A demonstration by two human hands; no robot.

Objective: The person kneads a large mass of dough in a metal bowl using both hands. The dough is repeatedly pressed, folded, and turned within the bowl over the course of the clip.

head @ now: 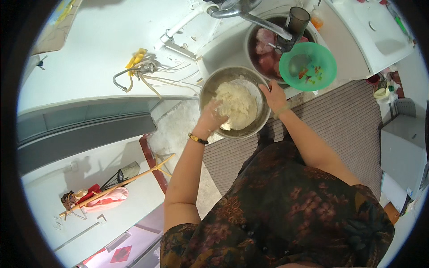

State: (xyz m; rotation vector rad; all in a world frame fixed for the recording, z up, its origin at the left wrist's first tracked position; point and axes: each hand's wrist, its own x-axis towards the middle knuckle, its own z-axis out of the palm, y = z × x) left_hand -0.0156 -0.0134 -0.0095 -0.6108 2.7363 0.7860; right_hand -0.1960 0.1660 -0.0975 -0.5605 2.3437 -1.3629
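A round metal bowl (pixel 234 136) with pale, sticky dough (pixel 238 104) in it is in front of me, at the front edge of the sink. My left hand (pixel 210 117) reaches over the bowl's left side, its fingers and thumb around the dough's left edge. Motion blurs that hand, and dough partly hides its fingertips. White flour clings to the bowl's inner wall on the right. With my right hand (pixel 275 96) I grip the bowl's right rim, thumb over the edge.
Behind the bowl, a metal basin (pixel 248 50) holds raw meat (pixel 265 62) in reddish water, under the faucet (pixel 266 25). A green plastic bowl (pixel 323 75) stands right of it. A second tap (pixel 145 68) with hoses is on the left wall. Ribbed matting (pixel 335 114) covers the floor.
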